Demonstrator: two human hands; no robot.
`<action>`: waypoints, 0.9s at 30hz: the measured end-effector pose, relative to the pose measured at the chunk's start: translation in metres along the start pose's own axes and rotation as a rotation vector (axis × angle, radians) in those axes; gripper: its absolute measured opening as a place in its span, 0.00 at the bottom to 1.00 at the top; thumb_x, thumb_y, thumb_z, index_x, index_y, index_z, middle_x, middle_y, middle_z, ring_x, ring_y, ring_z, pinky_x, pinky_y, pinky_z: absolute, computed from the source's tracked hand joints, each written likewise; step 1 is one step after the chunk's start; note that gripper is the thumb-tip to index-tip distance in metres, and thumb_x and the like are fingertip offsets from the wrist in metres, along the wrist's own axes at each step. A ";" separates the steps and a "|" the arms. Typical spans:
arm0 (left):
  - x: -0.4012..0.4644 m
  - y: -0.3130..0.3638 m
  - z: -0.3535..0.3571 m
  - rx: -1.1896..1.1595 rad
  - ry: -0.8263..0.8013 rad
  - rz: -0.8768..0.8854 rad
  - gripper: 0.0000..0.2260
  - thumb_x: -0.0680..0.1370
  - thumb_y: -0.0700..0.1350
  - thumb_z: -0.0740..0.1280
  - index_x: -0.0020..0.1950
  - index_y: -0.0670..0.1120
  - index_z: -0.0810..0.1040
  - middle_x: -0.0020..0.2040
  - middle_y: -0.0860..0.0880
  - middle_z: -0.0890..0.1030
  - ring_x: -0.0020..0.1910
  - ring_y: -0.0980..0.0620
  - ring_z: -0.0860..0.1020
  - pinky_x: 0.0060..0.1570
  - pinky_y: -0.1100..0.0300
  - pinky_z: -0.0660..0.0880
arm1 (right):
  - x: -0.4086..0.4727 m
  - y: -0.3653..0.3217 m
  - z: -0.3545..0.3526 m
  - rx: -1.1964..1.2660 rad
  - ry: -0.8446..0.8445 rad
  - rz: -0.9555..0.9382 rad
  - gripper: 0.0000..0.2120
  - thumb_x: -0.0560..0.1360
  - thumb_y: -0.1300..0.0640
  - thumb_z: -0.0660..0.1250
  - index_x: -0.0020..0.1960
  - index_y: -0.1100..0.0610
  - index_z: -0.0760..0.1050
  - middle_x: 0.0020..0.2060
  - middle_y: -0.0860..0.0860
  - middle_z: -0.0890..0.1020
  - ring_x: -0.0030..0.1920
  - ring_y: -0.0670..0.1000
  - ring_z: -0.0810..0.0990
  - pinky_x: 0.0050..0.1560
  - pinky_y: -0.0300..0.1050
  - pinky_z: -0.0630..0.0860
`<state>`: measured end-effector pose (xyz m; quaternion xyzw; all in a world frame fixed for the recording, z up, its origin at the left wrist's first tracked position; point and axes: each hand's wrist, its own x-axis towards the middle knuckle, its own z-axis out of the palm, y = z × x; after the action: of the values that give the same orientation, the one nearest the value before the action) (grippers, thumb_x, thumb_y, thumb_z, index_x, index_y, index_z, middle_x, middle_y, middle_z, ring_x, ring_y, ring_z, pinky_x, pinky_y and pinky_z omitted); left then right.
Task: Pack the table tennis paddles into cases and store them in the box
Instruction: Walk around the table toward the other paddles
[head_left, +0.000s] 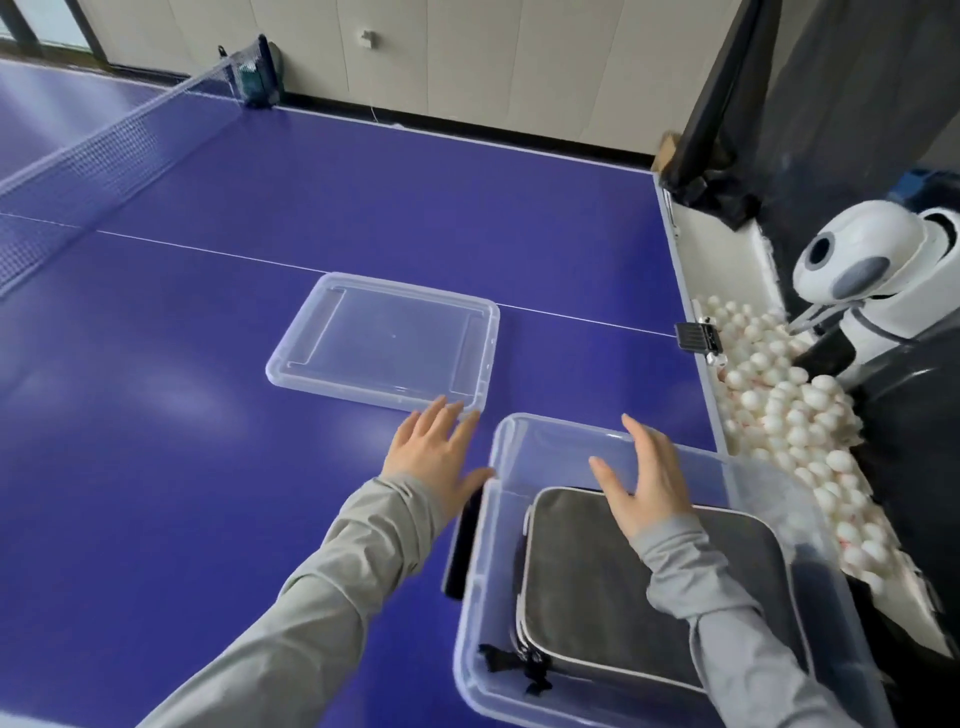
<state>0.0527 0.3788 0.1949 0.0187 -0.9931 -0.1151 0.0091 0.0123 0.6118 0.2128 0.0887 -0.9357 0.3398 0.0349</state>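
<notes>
grey case (623, 587) lies flat inside the clear box (475, 571), stowed. both hands empty, fingers spread: right (647, 480) over the box, left (436, 452) beside it toward the lid (384, 340), likely to close it.

Grey white-piped case (623, 587), clear box (483, 597), seemingly blue-purple table (208, 467)

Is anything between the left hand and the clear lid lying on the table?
Nothing visible. The left hand hovers open over bare blue table, fingertips at the near edge of the clear plastic lid.
</notes>
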 end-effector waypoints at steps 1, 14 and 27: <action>0.006 -0.023 -0.003 0.007 0.012 -0.030 0.33 0.76 0.64 0.56 0.77 0.52 0.51 0.77 0.52 0.55 0.77 0.52 0.49 0.74 0.54 0.48 | 0.012 -0.012 0.013 -0.015 -0.027 -0.007 0.27 0.72 0.60 0.70 0.67 0.66 0.67 0.63 0.63 0.72 0.65 0.62 0.69 0.68 0.53 0.63; 0.099 -0.287 0.021 0.042 -0.080 -0.421 0.33 0.75 0.61 0.63 0.73 0.45 0.60 0.72 0.46 0.65 0.73 0.47 0.59 0.68 0.49 0.60 | 0.180 -0.070 0.172 -0.367 -0.263 0.135 0.32 0.76 0.46 0.61 0.73 0.60 0.57 0.71 0.58 0.64 0.71 0.58 0.60 0.68 0.53 0.62; 0.186 -0.361 0.086 0.071 -0.070 -0.512 0.36 0.74 0.66 0.58 0.72 0.42 0.62 0.72 0.45 0.64 0.73 0.46 0.58 0.69 0.50 0.58 | 0.231 -0.012 0.256 -0.687 -0.279 0.267 0.30 0.76 0.39 0.56 0.68 0.61 0.63 0.66 0.57 0.69 0.69 0.56 0.63 0.65 0.53 0.66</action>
<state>-0.1228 0.0401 0.0313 0.2658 -0.9592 -0.0791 -0.0555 -0.2132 0.4058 0.0532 -0.0053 -0.9939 -0.0070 -0.1095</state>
